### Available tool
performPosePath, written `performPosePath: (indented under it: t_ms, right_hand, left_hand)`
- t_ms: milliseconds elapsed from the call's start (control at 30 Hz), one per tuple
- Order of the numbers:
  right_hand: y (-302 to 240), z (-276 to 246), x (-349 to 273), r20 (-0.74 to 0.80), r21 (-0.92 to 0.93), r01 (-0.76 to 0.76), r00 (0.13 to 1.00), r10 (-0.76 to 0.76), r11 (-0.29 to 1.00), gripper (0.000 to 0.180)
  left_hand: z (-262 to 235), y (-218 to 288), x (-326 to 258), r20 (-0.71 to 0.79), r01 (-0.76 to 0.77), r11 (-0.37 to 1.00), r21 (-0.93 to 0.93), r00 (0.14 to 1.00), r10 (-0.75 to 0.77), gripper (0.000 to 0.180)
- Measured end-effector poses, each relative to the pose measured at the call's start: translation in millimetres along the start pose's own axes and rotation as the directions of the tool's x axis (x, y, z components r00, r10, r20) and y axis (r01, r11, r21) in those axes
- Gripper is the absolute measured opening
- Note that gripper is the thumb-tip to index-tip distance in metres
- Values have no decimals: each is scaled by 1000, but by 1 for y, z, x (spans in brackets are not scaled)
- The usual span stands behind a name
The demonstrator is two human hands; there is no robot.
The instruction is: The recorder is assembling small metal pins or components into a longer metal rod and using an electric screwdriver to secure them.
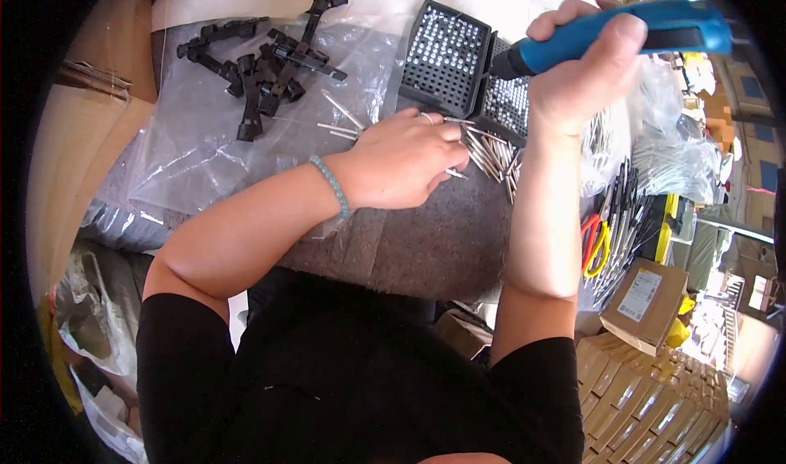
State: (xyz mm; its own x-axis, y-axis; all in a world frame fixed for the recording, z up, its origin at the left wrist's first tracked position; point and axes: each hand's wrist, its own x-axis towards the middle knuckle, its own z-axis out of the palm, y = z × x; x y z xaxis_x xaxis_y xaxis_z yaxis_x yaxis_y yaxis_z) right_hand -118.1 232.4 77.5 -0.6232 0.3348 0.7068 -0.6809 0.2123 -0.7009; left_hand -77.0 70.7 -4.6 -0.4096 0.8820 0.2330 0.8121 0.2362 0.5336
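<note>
My right hand [585,79] is wrapped round a blue electric screwdriver [622,36], its dark tip pointing left above the screw trays. Just below it stands a black perforated tray [449,89] with rows of small silver screws. A second tray [506,104] of screws adjoins it on the right, partly covered by my right hand and the tool. My left hand [409,159], a beaded bracelet at its wrist, is curled palm down in front of the trays. Thin metal rods [342,130] stick out from under it on both sides; its palm is hidden. Loose metal rods [491,157] lie beside its fingertips.
Several black jointed plastic parts [266,75] lie on a clear plastic sheet [196,153] at the left. Red and yellow handled pliers [598,243] and more rods lie at the right, near a small cardboard box [645,304]. A large carton [98,161] borders the left.
</note>
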Motion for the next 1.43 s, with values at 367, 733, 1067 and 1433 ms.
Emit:
performPosePath:
  t_ms: [367, 733, 1067, 1433]
  right_hand:
    - [24, 14, -3, -12, -40, 7, 1000, -7, 999, 50]
    - [30, 9, -9, -44, -10, -26, 999, 25, 1000, 51]
    - [-41, -22, -4, 19, 79, -179, 984, 178, 981, 66]
    - [-60, -37, -62, 15, 86, -206, 979, 205, 975, 77]
  left_hand:
    - [-1, -1, 1, 18, -1, 1000, 2, 1000, 1, 19]
    - [-2, 0, 0, 37, -11, 1000, 6, 999, 11, 19]
    - [8, -9, 1, -281, -149, 983, -106, 953, 114, 15]
    - [10, -10, -4, -227, 4, 997, 72, 974, 12, 15]
